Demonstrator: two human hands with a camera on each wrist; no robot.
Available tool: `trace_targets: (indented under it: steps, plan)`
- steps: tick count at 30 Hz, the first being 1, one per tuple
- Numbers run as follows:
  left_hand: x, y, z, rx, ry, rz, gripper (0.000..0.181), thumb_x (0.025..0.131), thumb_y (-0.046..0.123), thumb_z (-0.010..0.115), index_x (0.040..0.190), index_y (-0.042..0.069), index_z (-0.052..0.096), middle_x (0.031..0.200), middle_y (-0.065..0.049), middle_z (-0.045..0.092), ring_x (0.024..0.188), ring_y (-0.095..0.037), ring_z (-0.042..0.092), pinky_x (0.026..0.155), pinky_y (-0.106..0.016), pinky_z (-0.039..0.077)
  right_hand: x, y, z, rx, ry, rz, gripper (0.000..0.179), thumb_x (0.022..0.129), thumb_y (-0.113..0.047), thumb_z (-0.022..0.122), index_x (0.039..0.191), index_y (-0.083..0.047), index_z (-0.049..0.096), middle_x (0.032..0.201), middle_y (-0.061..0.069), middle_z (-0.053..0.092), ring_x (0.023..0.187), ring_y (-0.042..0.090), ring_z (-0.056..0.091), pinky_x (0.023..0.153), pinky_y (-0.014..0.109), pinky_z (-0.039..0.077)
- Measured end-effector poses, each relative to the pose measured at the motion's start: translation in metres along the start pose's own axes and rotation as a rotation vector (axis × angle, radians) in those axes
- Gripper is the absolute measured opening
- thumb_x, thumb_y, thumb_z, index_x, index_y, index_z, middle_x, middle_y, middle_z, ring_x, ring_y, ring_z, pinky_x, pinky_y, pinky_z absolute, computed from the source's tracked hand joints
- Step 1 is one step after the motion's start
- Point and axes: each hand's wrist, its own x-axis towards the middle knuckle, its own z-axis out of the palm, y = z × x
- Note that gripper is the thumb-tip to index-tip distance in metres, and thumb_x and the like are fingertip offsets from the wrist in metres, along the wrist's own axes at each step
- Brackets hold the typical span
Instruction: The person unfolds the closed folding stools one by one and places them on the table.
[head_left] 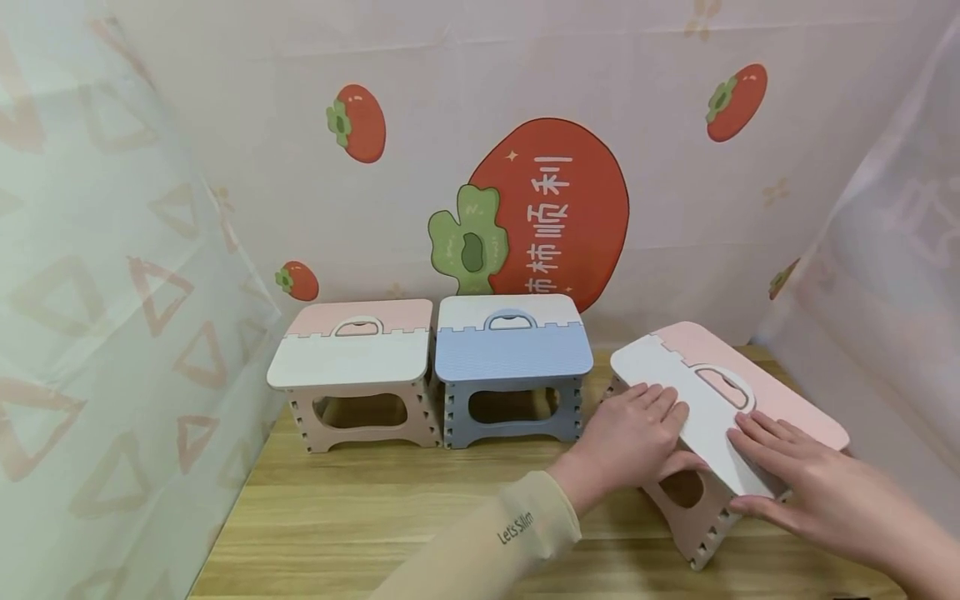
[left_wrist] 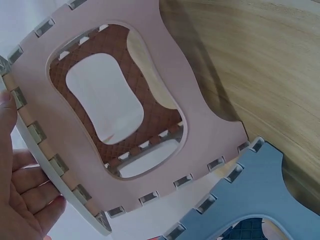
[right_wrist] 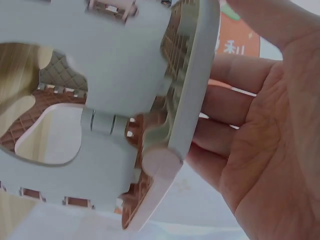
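Note:
A folding step stool (head_left: 660, 375) with a pink and white top stands unfolded at the right, turned at an angle to the two others. My left hand (head_left: 626, 433) rests on the white part of its top, fingers extended and thumb by the front edge. Along the right end of the top lies my right hand (head_left: 810, 475), fingers laid straight on the surface, thumb low at the corner. In the left wrist view the stool's pink leg panel (left_wrist: 172, 75) has a large oval opening. The right wrist view shows the pale end panel (right_wrist: 115, 65) and its hinge.
A second pink and white folding stool (head_left: 348, 358) and a blue and white one (head_left: 513, 350) stand unfolded side by side at the back left and middle. The wood-grain table (head_left: 337, 517) lies beneath. Cloth printed with persimmons (head_left: 570, 217) hangs behind, with more cloth at both sides.

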Motion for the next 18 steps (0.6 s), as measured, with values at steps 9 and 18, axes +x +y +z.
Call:
trace_targets:
  steps: [9, 18]
  plan:
    - [0.0, -0.006, -0.001, -0.032, 0.012, 0.022, 0.055, 0.101, 0.066, 0.046, 0.125, 0.022, 0.068, 0.128, 0.007, 0.068, 0.123, -0.007, 0.062, 0.11, -0.023, 0.045, 0.002, -0.004, 0.003, -0.027, 0.032, -0.004, 0.08, 0.065, -0.053, 0.09, 0.126, -0.005, 0.072, 0.131, 0.022, 0.066, 0.143, -0.019, 0.007, 0.115, 0.003, 0.011]
    - [-0.001, -0.031, 0.01, -0.159, -0.186, 0.013, 0.06, 0.105, 0.056, 0.045, 0.15, 0.017, 0.051, 0.156, 0.003, 0.049, 0.146, -0.013, 0.042, 0.123, -0.027, 0.029, 0.002, -0.003, 0.001, -0.043, 0.027, 0.028, 0.078, 0.062, -0.05, 0.093, 0.126, -0.01, 0.073, 0.131, 0.02, 0.067, 0.14, -0.022, 0.007, 0.074, 0.058, 0.054]
